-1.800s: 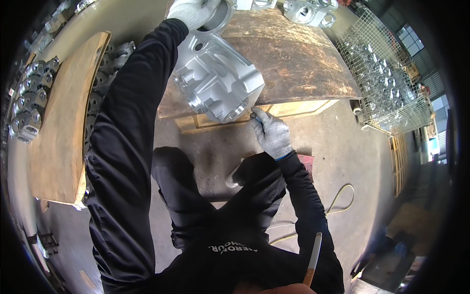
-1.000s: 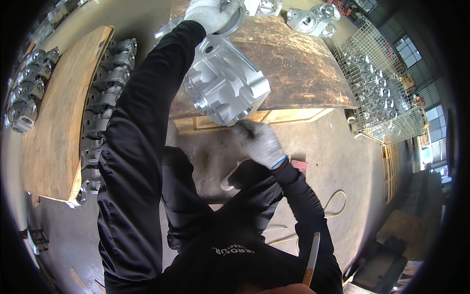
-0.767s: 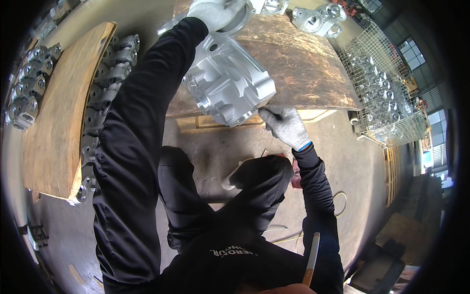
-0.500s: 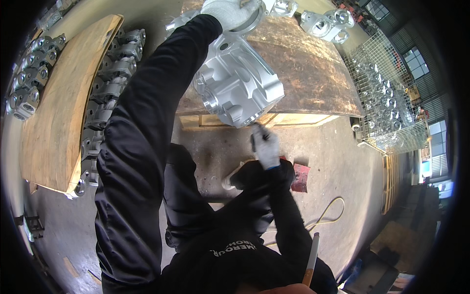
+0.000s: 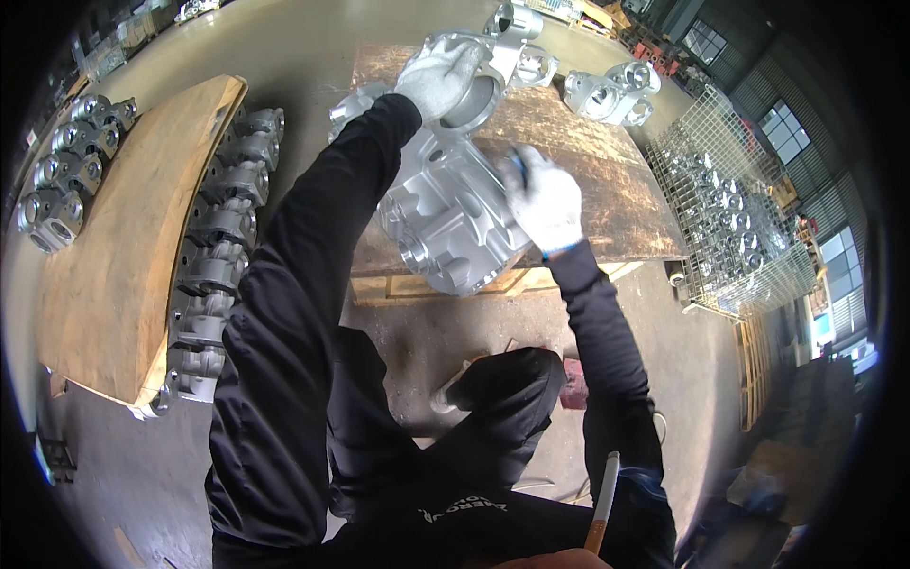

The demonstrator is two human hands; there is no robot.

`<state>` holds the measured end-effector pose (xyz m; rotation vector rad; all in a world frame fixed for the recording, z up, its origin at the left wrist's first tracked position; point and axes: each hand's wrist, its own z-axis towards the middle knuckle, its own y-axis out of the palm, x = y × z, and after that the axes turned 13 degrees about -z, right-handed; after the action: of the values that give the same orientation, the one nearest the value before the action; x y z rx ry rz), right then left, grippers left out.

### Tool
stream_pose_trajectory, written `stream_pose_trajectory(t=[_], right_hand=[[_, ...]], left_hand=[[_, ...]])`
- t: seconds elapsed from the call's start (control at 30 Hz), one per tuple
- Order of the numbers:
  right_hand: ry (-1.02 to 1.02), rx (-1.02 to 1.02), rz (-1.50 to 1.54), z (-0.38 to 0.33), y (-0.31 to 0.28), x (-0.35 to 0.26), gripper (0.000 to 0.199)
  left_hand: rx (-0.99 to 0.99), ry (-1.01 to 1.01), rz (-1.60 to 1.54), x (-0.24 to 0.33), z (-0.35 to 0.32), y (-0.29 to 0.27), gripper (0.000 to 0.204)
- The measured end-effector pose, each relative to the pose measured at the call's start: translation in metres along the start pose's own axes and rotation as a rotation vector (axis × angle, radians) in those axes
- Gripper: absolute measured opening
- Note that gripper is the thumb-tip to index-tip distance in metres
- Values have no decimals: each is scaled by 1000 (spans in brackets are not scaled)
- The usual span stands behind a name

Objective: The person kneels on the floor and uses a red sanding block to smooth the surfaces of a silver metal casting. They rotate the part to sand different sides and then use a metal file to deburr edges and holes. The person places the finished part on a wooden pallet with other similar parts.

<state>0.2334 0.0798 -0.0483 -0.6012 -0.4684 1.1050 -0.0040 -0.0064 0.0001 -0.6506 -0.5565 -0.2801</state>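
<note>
A large silver-grey metal casting, with ribs, bosses and a round bore at its far end, lies at the near edge of a worn brown wooden table. My left hand, in a pale work glove, grips the casting's far end beside the round opening. Along the casting's right side is my gloved right hand, its fingers closed around a small dark object that I cannot make out; part of it shows blue near the fingertips.
More castings stand at the table's far side. To the left, a wooden board has rows of castings along it. A wire mesh cage of metal parts is at right. A red object lies by my knee.
My right hand has moved up from below the casting's near edge to its right side, still holding the small dark object. My left hand stays on the casting's far end. The view has tilted up.
</note>
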Motion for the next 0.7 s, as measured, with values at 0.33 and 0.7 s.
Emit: stream_pose_trajectory(t=[0.33, 0.7], right_hand=[[22, -179, -210, 49, 63, 8, 30], [-88, -351, -137, 70, 20, -74, 26]], left_hand=[[-4, 21, -100, -8, 3, 0, 55], [-143, -35, -207, -16, 14, -10, 56]])
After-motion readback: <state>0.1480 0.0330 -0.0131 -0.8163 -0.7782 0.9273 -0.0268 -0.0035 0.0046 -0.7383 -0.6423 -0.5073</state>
